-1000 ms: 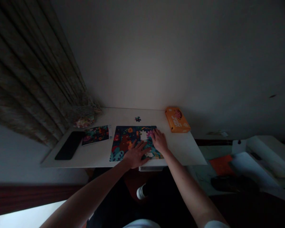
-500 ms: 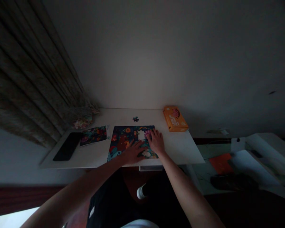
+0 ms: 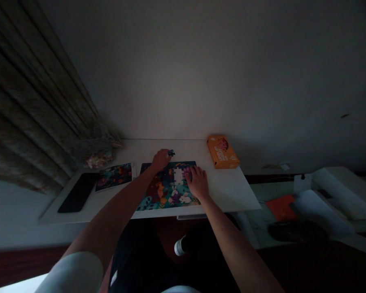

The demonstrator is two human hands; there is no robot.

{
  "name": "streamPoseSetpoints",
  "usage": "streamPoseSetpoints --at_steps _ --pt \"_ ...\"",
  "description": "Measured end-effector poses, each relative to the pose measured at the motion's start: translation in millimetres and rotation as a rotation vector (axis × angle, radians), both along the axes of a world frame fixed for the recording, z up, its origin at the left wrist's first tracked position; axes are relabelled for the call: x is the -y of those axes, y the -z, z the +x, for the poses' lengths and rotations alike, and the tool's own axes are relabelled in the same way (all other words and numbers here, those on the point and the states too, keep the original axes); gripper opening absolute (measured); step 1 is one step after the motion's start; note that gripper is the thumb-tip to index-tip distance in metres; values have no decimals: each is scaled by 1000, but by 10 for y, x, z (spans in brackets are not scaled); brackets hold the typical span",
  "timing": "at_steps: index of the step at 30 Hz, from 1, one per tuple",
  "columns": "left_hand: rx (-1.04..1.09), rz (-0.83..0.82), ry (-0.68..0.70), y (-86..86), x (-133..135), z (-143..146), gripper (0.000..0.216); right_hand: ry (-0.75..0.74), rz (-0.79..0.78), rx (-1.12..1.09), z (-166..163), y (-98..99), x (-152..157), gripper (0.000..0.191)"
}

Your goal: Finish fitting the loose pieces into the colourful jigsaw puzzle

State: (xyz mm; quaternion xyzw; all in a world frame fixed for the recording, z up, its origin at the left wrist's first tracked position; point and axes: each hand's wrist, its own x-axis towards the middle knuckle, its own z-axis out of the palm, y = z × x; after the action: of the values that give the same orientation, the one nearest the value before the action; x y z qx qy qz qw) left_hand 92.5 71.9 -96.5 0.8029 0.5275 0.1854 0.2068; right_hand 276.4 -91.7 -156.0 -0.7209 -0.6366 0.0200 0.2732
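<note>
A colourful jigsaw puzzle (image 3: pixel 167 191) lies flat on the white table (image 3: pixel 232 189), with one pale gap (image 3: pixel 178 175) near its far edge. My right hand (image 3: pixel 197 181) rests flat on the puzzle just right of that gap, fingers spread. My left hand (image 3: pixel 160 159) is stretched past the puzzle's far edge, its fingertips at a small dark loose piece (image 3: pixel 171 153) on the table. The dim light hides whether the fingers grip the piece.
An orange box (image 3: pixel 222 151) stands at the table's back right. A printed picture sheet (image 3: pixel 113 176) and a black phone (image 3: pixel 77 193) lie to the left. Curtains (image 3: pixel 33 114) hang at the left. An orange item (image 3: pixel 279 205) lies on a lower surface to the right.
My left hand lifted off the puzzle's near part and reached forward to the loose piece at the back of the table. My right hand stayed on the puzzle.
</note>
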Motion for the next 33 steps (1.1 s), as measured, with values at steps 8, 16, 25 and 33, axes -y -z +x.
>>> streamPoseSetpoints --at_steps 8,16,25,33 --pt "26 -95 -91 59 -307 222 38 10 -51 -1 1 -19 -2 49" --pt "316 -160 -164 -17 -282 194 43 23 67 -190 123 17 -19 46" --pt "798 -285 -233 88 660 -348 36 120 232 -581 252 99 -12 41" --pt "806 -324 -261 324 1336 -288 27 -117 154 -280 107 -172 151 35"
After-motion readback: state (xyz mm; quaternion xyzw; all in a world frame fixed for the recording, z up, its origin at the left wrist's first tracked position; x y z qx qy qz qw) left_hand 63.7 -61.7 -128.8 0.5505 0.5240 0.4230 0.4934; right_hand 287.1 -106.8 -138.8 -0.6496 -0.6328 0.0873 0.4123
